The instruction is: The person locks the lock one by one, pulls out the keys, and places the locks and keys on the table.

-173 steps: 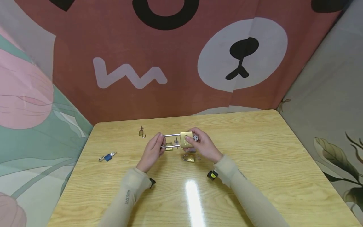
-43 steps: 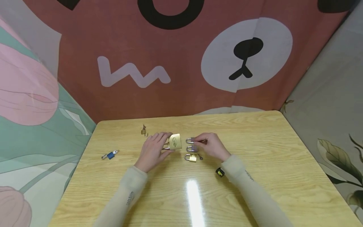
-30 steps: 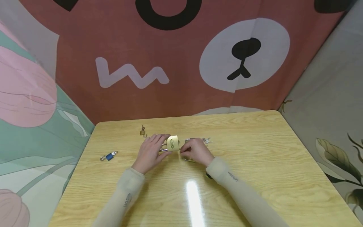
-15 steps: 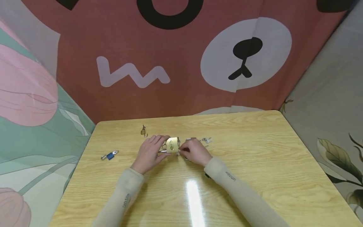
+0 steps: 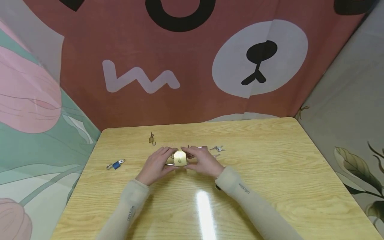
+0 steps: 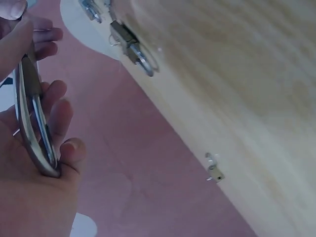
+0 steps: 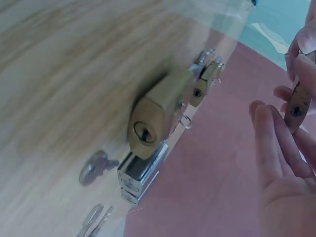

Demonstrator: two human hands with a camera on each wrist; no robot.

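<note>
Far left, a blue padlock [image 5: 116, 165] on the wooden table [image 5: 270, 186], then a small brass padlock [image 5: 151, 140]. Above mid-table, the left hand [image 5: 156, 165] grips the large brass padlock [image 5: 180, 158] (only the left-wrist view catches its shackle [image 6: 42, 167] bending against the palm). The right hand [image 5: 205, 162] pinches the body; the right-wrist view alone reveals the keyhole [image 7: 296, 111]. Keys [image 5: 220, 149] lie rightmost.

Beige sleeves [image 5: 258, 206]; small dark lettering [image 5: 244, 188]

Red cartoon backdrop [image 5: 135, 110] behind a wooden table [image 5: 270, 160] streaked with white glare [image 5: 205, 213]
</note>
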